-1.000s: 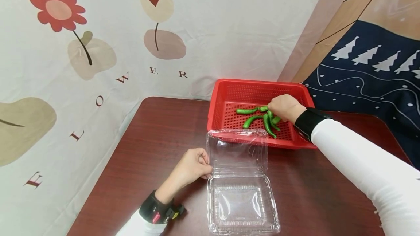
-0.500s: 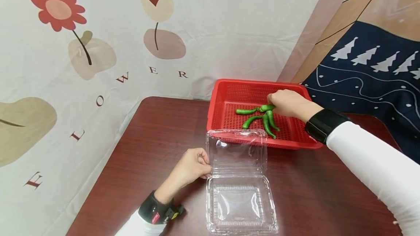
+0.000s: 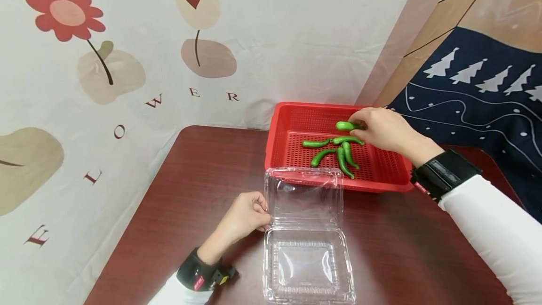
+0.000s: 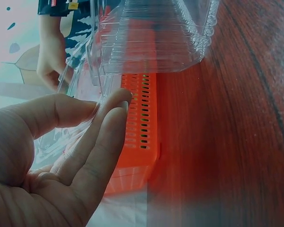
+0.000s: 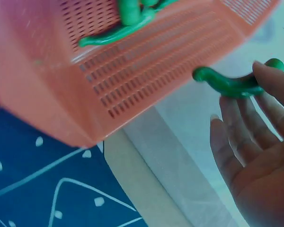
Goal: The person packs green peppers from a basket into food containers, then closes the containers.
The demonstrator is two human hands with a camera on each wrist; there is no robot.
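My right hand (image 3: 383, 131) pinches a green chili pepper (image 5: 232, 86) between thumb and fingers, over the back right of the red basket (image 3: 271, 142). Several more green peppers (image 3: 342, 161) lie on the basket's perforated floor. At the left side of a clear plastic clamshell box (image 3: 309, 267), my left hand (image 3: 245, 215) pinches the edge near the hinge. The box stands open, its lid (image 3: 305, 196) raised toward the basket and its tray on the table. In the left wrist view, the thumb and fingertips (image 4: 116, 120) meet at the clear plastic.
The dark red wooden table (image 3: 203, 173) carries the basket at the back and the box in front of it. Behind stands a white cloth (image 3: 296, 36) printed with flowers and letters. A navy cloth with white trees (image 3: 470, 102) hangs at the right.
My right hand has lifted a pepper off the pile, moving up and slightly right; the other peppers stay in the basket. The left hand keeps its hold on the box.
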